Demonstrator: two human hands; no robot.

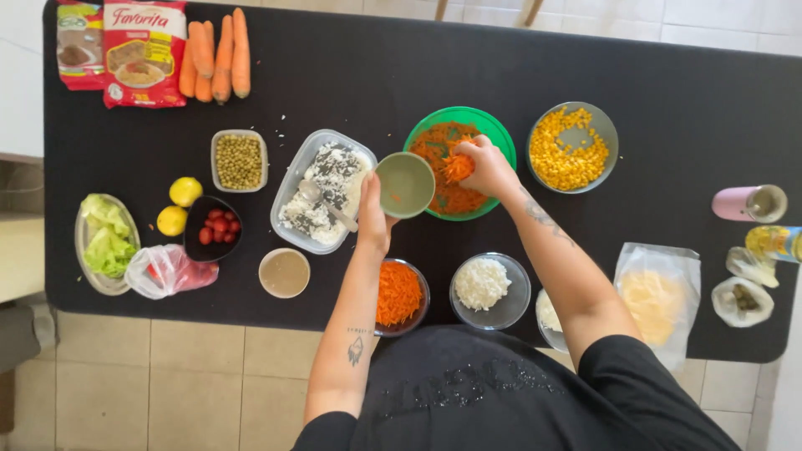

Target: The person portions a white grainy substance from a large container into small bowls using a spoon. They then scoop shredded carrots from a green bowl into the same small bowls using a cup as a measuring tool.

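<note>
My left hand (373, 213) holds a small olive-green cup (405, 184) by its near rim, tipped over the edge of a green bowl (493, 125) with grated carrot in it. My right hand (487, 167) is closed on a pinch of grated carrot (458, 168) just above that bowl, right beside the cup's mouth. A glass bowl of grated carrot (399, 293) sits near my body under the left forearm.
On the black table (351, 75): a container of white rice with a spoon (322, 188), peas (239, 160), corn bowl (572, 149), chopped white food (482, 284), cherry tomatoes (217, 227), two lemons (178, 205), lettuce (106, 238), whole carrots (215, 57), food packets (144, 52), a pink cup (748, 203).
</note>
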